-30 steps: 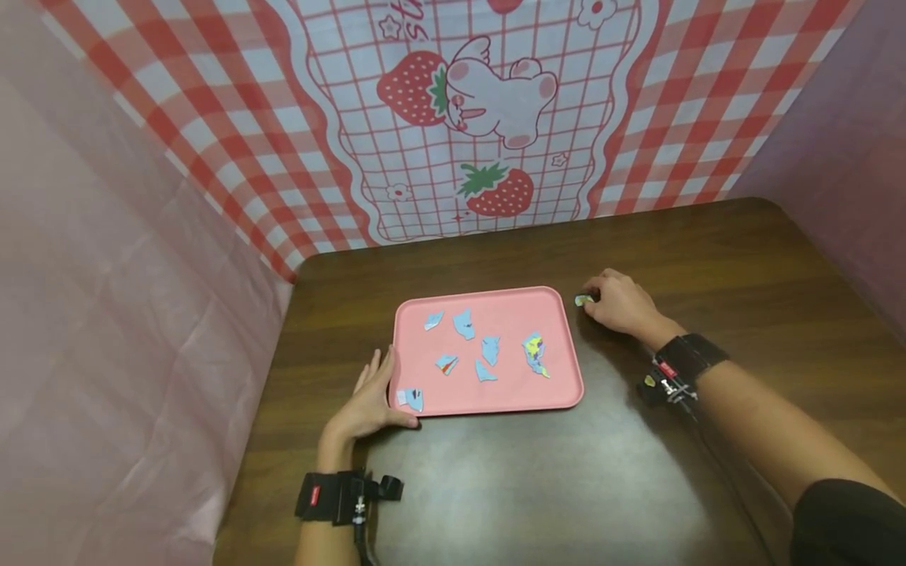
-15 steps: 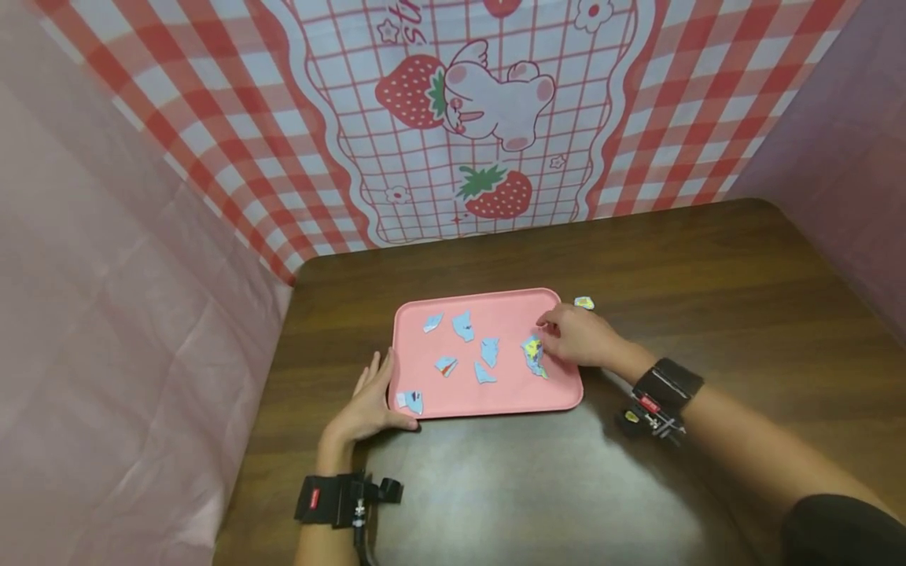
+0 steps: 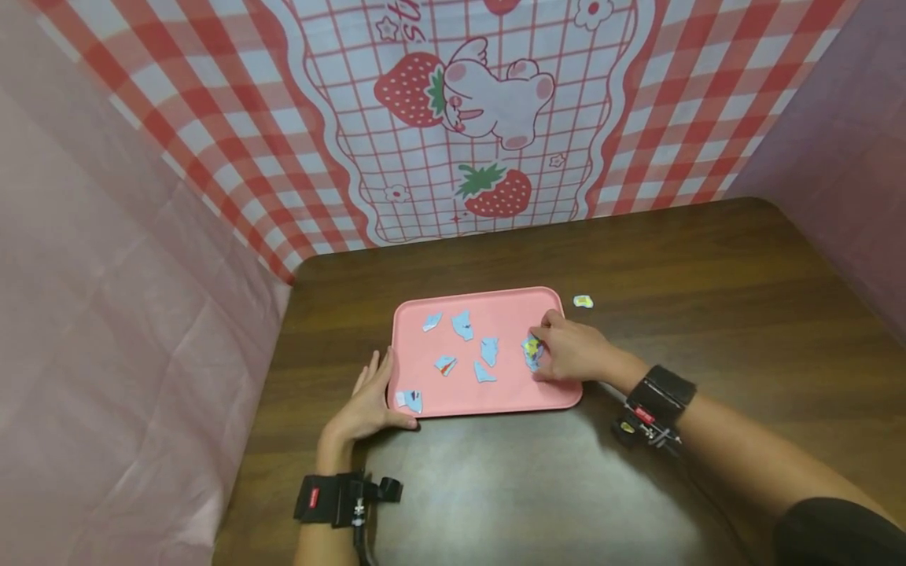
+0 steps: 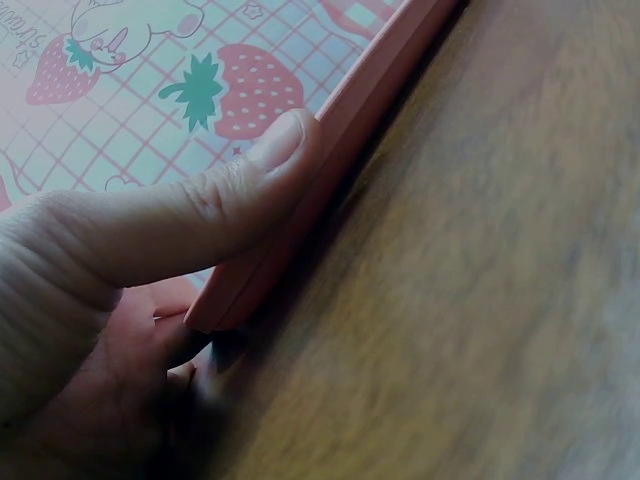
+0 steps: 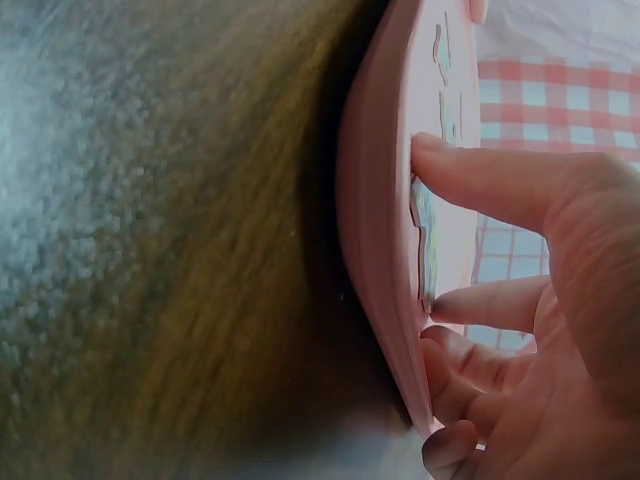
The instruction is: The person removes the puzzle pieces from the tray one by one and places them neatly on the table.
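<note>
A pink tray (image 3: 495, 401) on the table bears several irregular light-blue puzzle pieces. My left hand (image 3: 364, 405) lies at its near-left corner, thumb along the front wall and straight fingers along the left side. In the left wrist view the thumb (image 4: 210, 215) presses the tray's rim. My right hand (image 3: 576, 350) is over the tray's right side, thumb and index finger at opposite ends of a blue-and-yellow cluster of puzzle pieces (image 3: 532, 351), which it pinches. That cluster (image 5: 426, 240) lies on the tray in the right wrist view. Fingers partly hide it in the head view.
A small yellow puzzle piece (image 3: 583, 301) lies on the wooden table (image 3: 679, 283), just beyond the tray's right edge. A blue puzzle piece (image 3: 410, 401) sits in the near-left corner beside my thumb. A strawberry-patterned cloth (image 3: 488, 189) hangs behind the table.
My right hand has left the small yellow piece on the table and moved left onto the tray, now around the blue-and-yellow cluster. My left hand has stayed at the corner.
</note>
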Demonstrator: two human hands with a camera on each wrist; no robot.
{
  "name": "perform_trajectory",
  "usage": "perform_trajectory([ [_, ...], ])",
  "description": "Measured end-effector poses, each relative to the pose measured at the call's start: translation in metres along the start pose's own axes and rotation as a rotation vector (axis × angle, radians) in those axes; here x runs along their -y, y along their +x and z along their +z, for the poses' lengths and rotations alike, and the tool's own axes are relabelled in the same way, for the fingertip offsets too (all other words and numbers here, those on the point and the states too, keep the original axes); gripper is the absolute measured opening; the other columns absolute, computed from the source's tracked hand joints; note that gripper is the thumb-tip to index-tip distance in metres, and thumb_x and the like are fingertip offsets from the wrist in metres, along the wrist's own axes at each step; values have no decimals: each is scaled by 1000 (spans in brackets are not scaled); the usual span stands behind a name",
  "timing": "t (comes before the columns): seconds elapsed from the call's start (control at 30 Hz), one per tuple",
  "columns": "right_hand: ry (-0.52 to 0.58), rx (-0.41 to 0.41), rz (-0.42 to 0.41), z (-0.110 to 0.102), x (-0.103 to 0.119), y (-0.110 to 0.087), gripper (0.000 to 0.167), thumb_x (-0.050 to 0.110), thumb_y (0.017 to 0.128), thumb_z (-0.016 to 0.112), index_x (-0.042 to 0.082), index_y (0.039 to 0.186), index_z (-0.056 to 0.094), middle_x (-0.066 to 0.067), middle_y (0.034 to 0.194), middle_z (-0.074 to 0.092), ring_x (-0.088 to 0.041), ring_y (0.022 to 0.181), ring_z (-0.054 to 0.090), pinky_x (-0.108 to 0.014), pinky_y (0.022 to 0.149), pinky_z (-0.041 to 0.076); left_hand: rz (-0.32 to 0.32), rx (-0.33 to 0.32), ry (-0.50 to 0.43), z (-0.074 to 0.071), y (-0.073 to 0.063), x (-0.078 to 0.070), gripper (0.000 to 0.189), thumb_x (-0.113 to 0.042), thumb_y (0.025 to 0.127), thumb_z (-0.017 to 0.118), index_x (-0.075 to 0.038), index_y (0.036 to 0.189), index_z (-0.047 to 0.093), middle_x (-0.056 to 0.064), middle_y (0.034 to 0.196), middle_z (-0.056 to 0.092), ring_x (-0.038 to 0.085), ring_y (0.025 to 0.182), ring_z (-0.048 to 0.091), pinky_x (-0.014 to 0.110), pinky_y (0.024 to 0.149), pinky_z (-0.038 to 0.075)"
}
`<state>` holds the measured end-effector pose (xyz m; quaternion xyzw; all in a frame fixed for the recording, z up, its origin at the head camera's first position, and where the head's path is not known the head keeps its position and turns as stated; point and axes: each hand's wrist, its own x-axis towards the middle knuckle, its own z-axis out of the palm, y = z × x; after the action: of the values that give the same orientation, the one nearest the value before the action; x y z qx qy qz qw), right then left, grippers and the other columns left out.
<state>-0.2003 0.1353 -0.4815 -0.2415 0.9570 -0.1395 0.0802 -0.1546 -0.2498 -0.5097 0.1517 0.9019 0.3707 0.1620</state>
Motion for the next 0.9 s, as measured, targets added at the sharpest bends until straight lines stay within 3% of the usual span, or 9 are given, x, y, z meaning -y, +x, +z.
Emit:
perform_trajectory([
  [0.37, 51, -41, 8, 6, 1, 0, 73, 35, 67, 86, 1, 128, 64, -9, 109, 53, -18, 78, 57, -38, 64, 51, -7, 6, 5, -1, -1, 2, 139, -41, 65, 95, -2, 161, 1, 17, 167, 1, 33, 153, -13, 53, 120, -7],
  [0.73, -10, -48, 26, 7, 3, 1, 73, 38, 63, 82, 4, 125, 65, -7, 104, 52, -21, 71, 54, -43, 69, 51, -1, 6, -1, 0, 0, 1, 139, -40, 66, 95, -1, 161, 1, 18, 167, 2, 32, 153, -13, 53, 120, -7],
  [0.9, -25, -68, 34, -2, 5, 2, 72, 40, 65, 81, 3, 125, 65, -11, 107, 53, -24, 74, 57, -47, 72, 51, 3, 5, 2, 0, 0, 1, 139, -41, 66, 94, -2, 161, 0, 18, 167, 1, 32, 153, -13, 53, 120, -8],
])
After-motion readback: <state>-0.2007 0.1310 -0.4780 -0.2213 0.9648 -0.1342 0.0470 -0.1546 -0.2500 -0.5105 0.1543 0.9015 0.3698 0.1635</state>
